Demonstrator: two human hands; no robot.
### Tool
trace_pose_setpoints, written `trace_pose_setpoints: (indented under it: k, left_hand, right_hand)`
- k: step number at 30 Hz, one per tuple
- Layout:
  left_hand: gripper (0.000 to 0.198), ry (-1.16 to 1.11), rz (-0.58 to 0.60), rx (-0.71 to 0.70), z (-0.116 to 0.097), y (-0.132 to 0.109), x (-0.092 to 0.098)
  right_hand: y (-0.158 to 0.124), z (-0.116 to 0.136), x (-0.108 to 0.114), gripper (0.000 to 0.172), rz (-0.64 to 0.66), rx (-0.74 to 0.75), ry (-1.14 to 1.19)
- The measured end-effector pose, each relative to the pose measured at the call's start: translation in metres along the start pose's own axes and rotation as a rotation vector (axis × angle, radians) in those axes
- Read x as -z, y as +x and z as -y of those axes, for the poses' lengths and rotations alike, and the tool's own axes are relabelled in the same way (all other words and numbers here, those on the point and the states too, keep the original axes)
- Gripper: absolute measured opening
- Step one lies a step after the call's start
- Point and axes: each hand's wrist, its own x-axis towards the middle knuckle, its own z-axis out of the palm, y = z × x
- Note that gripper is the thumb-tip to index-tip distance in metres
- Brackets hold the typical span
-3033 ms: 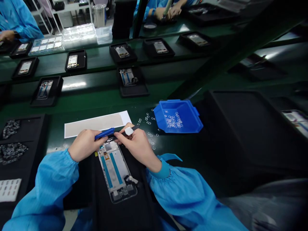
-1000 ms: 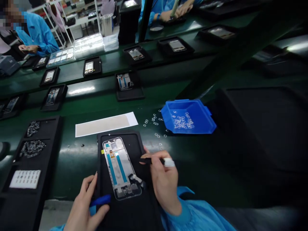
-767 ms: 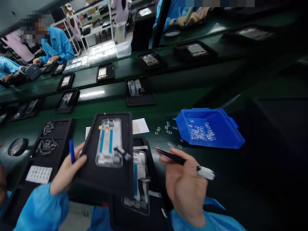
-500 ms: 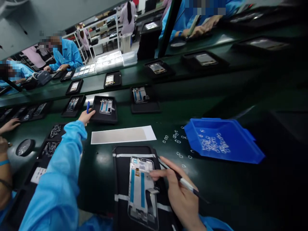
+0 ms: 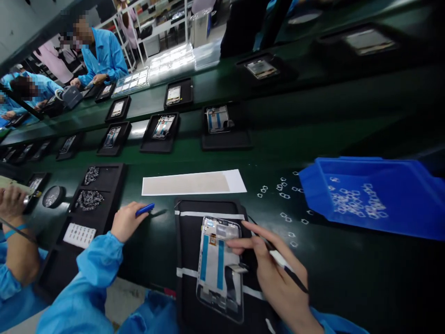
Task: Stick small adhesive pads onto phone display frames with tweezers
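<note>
In my right hand (image 5: 281, 273) is a slim black-and-white tool (image 5: 287, 269), its tip partly hidden by my fingers. The extended fingers of that hand rest at the upper right part of an opened phone frame (image 5: 213, 260) with two blue strips. The frame lies on a black tray (image 5: 187, 248) with white tape across it. Over the bench to the left, my left hand (image 5: 125, 221) pinches a blue pen-like tool (image 5: 145, 209). That hand is apart from the phone frame.
A blue bin (image 5: 413, 199) of small clear rings stands right, with several loose rings beside it. A pale strip sheet (image 5: 184, 183) lies ahead. Trays with phone frames (image 5: 163, 127) line the bench. Left are a parts tray (image 5: 111, 185), a round dish (image 5: 54, 196) and a co-worker's arm (image 5: 19, 246).
My left hand has drawn back from a black phone tray toward me, still with the blue tool. My right hand remains at the phone frame. The view has shifted.
</note>
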Motion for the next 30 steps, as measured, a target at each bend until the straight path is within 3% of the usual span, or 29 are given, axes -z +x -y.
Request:
trace_pose_setpoints:
  k: [3,7,11,15,19,26,30]
  left_hand:
    - [0.029,-0.038,-0.070,0.018,0.003,-0.004,-0.025]
    - [0.027,-0.186,-0.092,0.032,0.000,0.002,-0.033]
    - [0.041,-0.402,0.029,0.021,-0.015,-0.012,-0.025]
    - [0.049,-0.667,0.224,0.032,-0.039,-0.029,-0.017]
    - [0.047,-0.912,0.351,0.077,-0.050,-0.035,-0.014]
    - [0.050,-1.022,0.514,0.082,-0.047,-0.032,-0.019]
    - [0.054,-1.035,0.513,0.115,-0.052,-0.030,-0.022]
  right_hand:
    - [0.003,0.010,0.001,0.026,0.038,0.048,-0.028]
    - [0.010,0.026,0.000,0.022,0.122,0.123,-0.086]
    - [0.025,0.044,-0.017,0.026,0.301,0.231,-0.147]
    - [0.037,0.055,-0.047,0.032,0.484,0.468,-0.194]
    - [0.040,0.055,-0.067,0.034,0.547,0.644,-0.206]
    - [0.044,0.047,-0.067,0.033,0.604,0.666,-0.175]
    - [0.045,0.040,-0.067,0.031,0.602,0.674,-0.194]
